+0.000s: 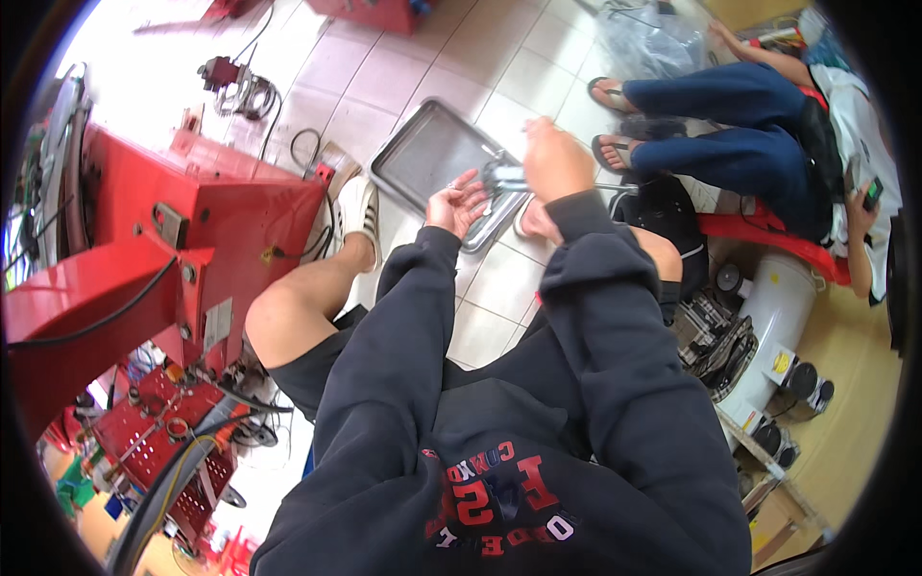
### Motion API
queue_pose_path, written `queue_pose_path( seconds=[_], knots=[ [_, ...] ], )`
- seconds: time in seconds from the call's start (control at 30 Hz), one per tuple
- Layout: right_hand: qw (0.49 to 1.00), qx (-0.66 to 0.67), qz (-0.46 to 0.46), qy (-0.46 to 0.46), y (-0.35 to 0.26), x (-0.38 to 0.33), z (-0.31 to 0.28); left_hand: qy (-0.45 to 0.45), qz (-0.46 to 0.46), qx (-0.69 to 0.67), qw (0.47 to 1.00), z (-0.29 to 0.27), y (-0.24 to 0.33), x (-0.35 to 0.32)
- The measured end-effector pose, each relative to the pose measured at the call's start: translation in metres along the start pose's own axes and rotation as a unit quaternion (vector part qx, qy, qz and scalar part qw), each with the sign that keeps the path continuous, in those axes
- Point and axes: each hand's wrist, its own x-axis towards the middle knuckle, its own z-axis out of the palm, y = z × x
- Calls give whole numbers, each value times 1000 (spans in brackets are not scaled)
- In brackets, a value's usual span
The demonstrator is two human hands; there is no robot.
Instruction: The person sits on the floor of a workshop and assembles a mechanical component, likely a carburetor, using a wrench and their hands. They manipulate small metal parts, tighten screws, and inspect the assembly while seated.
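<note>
A small metal part (506, 177) is held over the floor, above the near edge of a shallow metal tray (423, 154) lying on the pale tiles. The part is gripped from above by the right hand (555, 158), fingers curled round it. The left hand (459, 203) is held palm up just beside it, fingers loosely spread. A red machine (182, 250) stands to the left

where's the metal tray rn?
Head view, upper centre: the metal tray lies on the tiled floor, just beyond the left hand, right of the red machine.
</note>
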Motion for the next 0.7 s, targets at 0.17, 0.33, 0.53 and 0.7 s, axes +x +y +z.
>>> queue_pose_path(
  seconds=[0.17,0.33,0.53,0.7],
  knots=[
    [997,74,37,6,13,14,-19,120,-137,60,981,-64,-59,5],
    [988,152,33,-2,36,21,-8,221,-170,221,935,-55,-58,7],
    [927,376,7,1,23,22,-3,57,37,399,914,64,85,-22],
    [737,671,80,-9,-31,6,-8,-127,93,390,907,147,139,-113]
  ],
)
